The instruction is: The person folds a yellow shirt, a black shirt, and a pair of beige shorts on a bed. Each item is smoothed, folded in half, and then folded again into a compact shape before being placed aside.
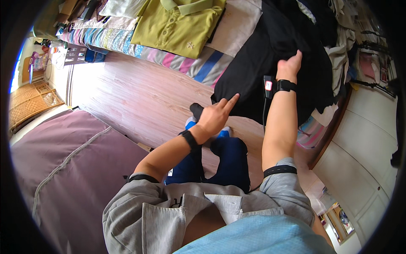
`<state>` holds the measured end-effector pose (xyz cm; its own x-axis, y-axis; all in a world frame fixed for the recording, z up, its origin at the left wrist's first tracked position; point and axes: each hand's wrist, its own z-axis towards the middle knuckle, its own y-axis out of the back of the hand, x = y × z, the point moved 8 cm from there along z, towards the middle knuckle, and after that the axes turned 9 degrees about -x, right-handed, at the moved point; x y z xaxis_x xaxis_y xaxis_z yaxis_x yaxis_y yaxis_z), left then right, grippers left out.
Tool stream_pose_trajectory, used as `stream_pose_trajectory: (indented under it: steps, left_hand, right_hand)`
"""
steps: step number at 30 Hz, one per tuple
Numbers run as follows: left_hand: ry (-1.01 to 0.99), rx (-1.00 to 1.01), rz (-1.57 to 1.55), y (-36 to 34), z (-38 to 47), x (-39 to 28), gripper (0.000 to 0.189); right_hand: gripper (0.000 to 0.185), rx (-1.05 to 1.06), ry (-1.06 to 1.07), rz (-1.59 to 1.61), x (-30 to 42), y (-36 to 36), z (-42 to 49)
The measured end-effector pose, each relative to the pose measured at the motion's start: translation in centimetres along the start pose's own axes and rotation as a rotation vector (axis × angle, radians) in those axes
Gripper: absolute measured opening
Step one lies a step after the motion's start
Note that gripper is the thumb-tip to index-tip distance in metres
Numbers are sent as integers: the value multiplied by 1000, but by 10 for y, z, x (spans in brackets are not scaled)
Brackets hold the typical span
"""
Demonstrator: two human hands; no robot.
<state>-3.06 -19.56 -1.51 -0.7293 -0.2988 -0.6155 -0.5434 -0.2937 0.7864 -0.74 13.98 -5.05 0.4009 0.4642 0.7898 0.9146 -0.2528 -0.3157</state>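
Observation:
A large black garment (pixel 250 66) lies spread over the bed's near edge at right, part of it hanging down. My left hand (pixel 215 115) is at the garment's lower left corner, index finger extended along the cloth; whether it pinches the fabric is hard to tell. Farther up and right, my right hand (pixel 290 65) is on the black cloth, its fingers partly hidden, so its grip is unclear. A folded yellow-green polo shirt (pixel 177 28) lies left of the garment, buttons and collar facing up. Between them is a pale cloth (pixel 233 28).
A striped bedcover (pixel 187 68) runs along the bed's edge. Behind me at left stands a mauve fabric-covered piece (pixel 76 158) with a pale zip or piping. A black cable with a connector (pixel 269 87) runs beside my right forearm. White cabinet doors (pixel 358 139) are at right, a wicker piece (pixel 31 101) far left.

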Motion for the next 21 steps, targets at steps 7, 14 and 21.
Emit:
stream_pose_trajectory:
  steps: [7,14,21]
  left_hand:
    - [375,109,-242,-93,-23,-11,63]
    - [345,10,-287,-63,-1,-33,31]
    - [230,-416,-266,26,117,-18,27]
  right_hand:
    - [71,-286,-169,-240,5,89,32]
    - [58,-273,65,-267,45,108,48]
    - [28,-4,1086,-1182,110,27,21]
